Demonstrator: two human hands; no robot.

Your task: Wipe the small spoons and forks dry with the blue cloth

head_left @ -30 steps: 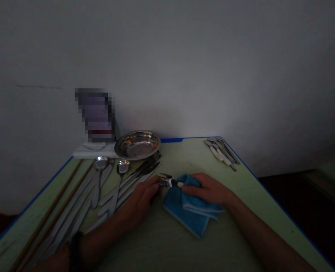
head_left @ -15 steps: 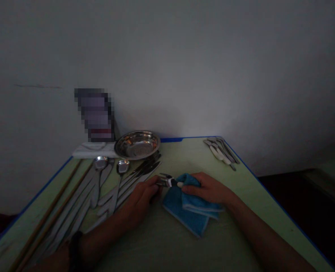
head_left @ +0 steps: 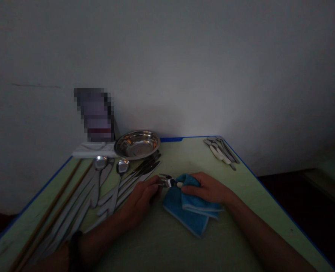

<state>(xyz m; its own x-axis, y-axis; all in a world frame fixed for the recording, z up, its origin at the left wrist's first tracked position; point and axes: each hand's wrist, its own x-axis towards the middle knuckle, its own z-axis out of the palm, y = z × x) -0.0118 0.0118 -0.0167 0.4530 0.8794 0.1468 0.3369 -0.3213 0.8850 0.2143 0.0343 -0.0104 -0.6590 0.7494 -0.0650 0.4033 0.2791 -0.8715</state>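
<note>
A fork (head_left: 170,182) with a pale handle lies between my two hands above the table. My left hand (head_left: 145,192) is closed on the tips of its tines. The handle end is wrapped in a blue cloth (head_left: 195,219), and my right hand (head_left: 212,187) grips cloth and handle together, thumb on top. One part of the cloth hangs down toward the table below my right hand. Most of the handle is hidden by the cloth and fingers. Nearest my left forearm lie several knives (head_left: 139,175) and a spoon (head_left: 123,166).
A steel bowl (head_left: 137,145) stands at the back by a white board (head_left: 94,150) with a blurred upright object (head_left: 95,115). Wooden chopsticks (head_left: 51,206), another spoon (head_left: 101,162) and more cutlery cover the left. Several utensils (head_left: 221,153) lie back right. A wall (head_left: 184,68) rises behind the table (head_left: 241,226).
Almost nothing differs. The fork has tilted very slightly between my hands, while both hands and the cloth keep their places.
</note>
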